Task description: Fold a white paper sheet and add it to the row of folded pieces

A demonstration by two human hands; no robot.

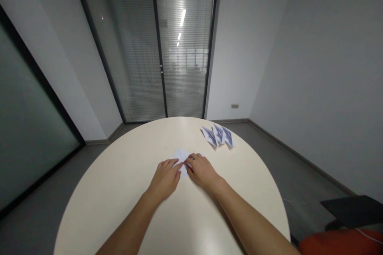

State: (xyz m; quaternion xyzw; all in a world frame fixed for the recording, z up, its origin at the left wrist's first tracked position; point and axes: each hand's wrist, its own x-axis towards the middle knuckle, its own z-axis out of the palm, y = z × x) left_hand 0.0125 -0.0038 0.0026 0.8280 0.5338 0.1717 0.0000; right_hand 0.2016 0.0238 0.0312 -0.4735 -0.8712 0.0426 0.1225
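Observation:
A small piece of folded white paper lies on the round cream table, near its middle. My left hand rests on the paper's near left side, fingers stretched forward and lying flat on it. My right hand is beside it on the right, fingers curled with the tips pinching the paper's edge. Most of the paper is hidden under the two hands; only its far corner shows.
Three folded paper shapes with dark markings lie in a row near the table's far right edge. A glass door with blinds stands behind the table. A dark chair and something red sit at the lower right.

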